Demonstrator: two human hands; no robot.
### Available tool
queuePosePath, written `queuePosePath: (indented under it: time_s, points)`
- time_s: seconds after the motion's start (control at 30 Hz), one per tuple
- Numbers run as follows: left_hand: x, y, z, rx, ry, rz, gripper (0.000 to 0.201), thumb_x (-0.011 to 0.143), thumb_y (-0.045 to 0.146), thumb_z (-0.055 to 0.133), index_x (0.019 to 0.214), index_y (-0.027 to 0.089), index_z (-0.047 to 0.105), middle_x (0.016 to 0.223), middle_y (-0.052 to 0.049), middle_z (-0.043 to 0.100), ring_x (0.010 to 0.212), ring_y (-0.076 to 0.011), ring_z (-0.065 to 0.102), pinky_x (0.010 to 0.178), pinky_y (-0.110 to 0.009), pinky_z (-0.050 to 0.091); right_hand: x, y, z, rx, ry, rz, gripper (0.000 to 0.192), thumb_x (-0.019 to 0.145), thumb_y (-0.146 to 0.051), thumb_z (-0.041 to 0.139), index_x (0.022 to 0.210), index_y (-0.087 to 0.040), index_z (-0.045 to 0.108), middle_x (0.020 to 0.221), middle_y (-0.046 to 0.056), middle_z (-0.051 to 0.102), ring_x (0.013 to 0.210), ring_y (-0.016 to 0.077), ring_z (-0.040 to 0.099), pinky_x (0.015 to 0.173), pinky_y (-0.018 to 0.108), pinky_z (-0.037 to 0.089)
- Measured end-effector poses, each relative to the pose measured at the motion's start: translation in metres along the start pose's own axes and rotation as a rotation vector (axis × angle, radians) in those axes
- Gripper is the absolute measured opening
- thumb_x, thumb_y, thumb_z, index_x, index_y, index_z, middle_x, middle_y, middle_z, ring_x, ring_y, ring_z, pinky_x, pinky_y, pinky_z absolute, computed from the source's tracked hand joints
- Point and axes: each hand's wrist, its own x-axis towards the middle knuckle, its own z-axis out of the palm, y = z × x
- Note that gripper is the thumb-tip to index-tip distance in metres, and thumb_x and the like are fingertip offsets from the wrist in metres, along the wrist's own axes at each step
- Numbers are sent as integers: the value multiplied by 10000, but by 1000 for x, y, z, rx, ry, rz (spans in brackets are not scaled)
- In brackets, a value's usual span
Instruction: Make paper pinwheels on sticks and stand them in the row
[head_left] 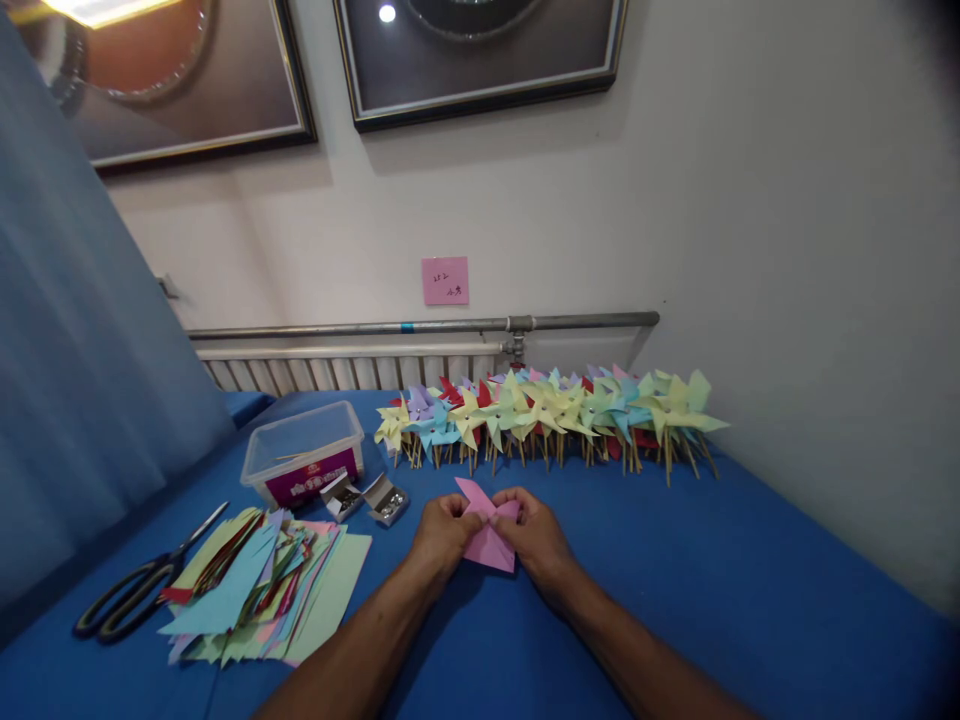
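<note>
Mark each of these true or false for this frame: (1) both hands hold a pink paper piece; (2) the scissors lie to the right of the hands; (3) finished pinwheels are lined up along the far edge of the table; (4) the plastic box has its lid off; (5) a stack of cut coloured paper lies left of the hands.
1. True: the left hand and right hand both pinch the pink paper piece.
2. False: the scissors lie far to the left, beside the paper stack.
3. True: the pinwheels stand in a row by the wall.
4. False: the plastic box has its clear lid on.
5. True: the coloured paper stack lies on the blue table, left of the hands.
</note>
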Motion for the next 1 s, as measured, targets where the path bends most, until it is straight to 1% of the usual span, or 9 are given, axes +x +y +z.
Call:
queuePosePath:
  time_s: [0.17, 0.37, 0.57, 0.7, 0.87, 1.0]
  points:
    - [2, -1, 0, -24, -21, 8, 378, 486, 329, 863, 545, 184, 519, 465, 56, 527, 432, -71, 418, 462, -214, 306, 0, -2, 0, -5, -16, 1, 254, 631, -334, 659, 850, -217, 606, 640, -50, 559, 573, 141, 506, 540, 257, 388]
    - [1, 0, 1, -53, -8, -10, 425, 452, 334, 899, 551, 183, 514, 472, 55, 535, 431, -71, 439, 460, -214, 324, -1, -5, -1, 14, -13, -24, 228, 652, -338, 669, 837, -217, 611, 659, -43, 573, 602, 152, 530, 564, 265, 419]
    - [-3, 6, 2, -49, -15, -32, 439, 441, 320, 928, 561, 169, 534, 481, 47, 544, 435, -72, 448, 462, -210, 327, 1, 2, -1, -6, 6, -38, 227, 667, -314, 672, 865, -222, 610, 653, -47, 571, 592, 149, 529, 545, 254, 416]
    - [-4, 6, 2, -42, -24, -32, 462, 438, 315, 941, 546, 174, 514, 474, 56, 529, 437, -70, 437, 465, -208, 318, 2, 6, 0, -51, 32, -46, 246, 674, -286, 660, 906, -219, 612, 663, -49, 576, 592, 151, 529, 540, 252, 415]
    - [-1, 3, 0, -25, -18, -22, 394, 516, 310, 890, 545, 175, 521, 481, 48, 519, 444, -70, 410, 471, -213, 299, 0, 2, -1, -173, 74, -81, 230, 709, -276, 634, 931, -218, 631, 690, -38, 592, 608, 157, 532, 566, 261, 418]
    - [-1, 2, -2, -24, -50, -9, 323, 560, 279, 840, 560, 173, 535, 487, 45, 514, 451, -75, 408, 483, -220, 296, -1, 0, -2, -204, 71, -96, 224, 722, -275, 620, 938, -216, 634, 690, -38, 593, 615, 159, 540, 576, 263, 415]
